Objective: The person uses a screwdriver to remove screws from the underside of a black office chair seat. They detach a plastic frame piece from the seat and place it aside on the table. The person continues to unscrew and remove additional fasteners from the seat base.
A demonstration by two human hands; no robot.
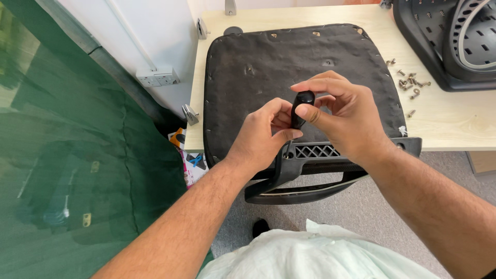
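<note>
Two hands of mine meet over the black chair seat [289, 67], which lies upside down on the pale wooden table [454, 124]. Far left of the seat hangs a green cloth [77, 155]. Closer to the seat, still on its left, a white wall socket [157, 77] sits on the wall. Just below that, by the seat's left corner, some bright packets [188, 160] lie on the floor.

My left hand [261, 137] is curled over the seat's front edge. Its fingers pinch the lower part of a black screwdriver handle [301, 106]. The thin metal tip [287, 149] points down at the black plastic frame [320, 155] on the front edge of the seat.

My right hand [346, 116] is just right of the left one, touching it. Its thumb and fingers wrap around the top of the same handle.

Right of the seat, a little pile of silver screws [409, 82] lies on the table. Further right, at the table's far corner, sits a black plastic chair part [439, 36] with many holes.
</note>
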